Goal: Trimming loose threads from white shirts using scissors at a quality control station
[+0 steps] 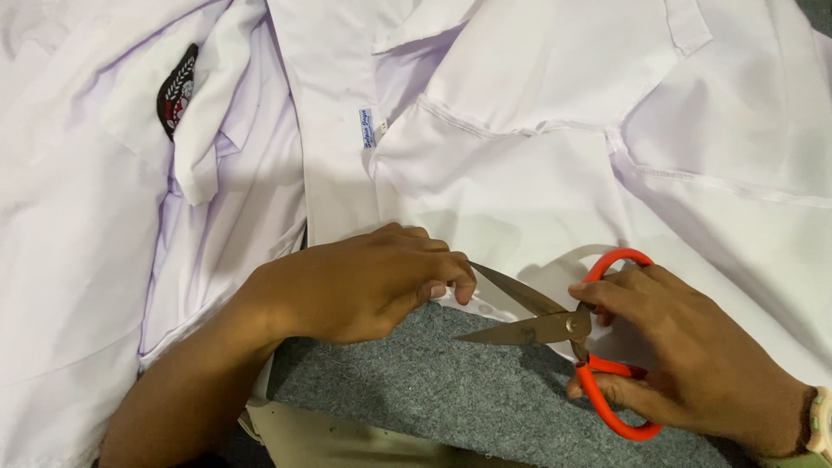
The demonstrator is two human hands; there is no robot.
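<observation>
Head camera view is showing the right hand (685, 355) gripping a pair of orange-handled scissors (563, 334), with fingers threaded through the loops and the metal blades standing open, tips pointing left toward the other hand. The left hand (364, 282) is pinching the lower edge of a white shirt (537, 173) between thumb and fingertips, holding the cloth taut just beside the blade tips, apparently so the edge is staying steady and raised for the blades. That shirt edge is lying over a grey felt surface (433, 390), which is giving a flat backing beneath the work. Farther out, a small label (367, 128) is sitting at the shirt's placket, and a second white garment (78, 217) with a dark embroidered badge (177, 90) is lying spread at the left.
</observation>
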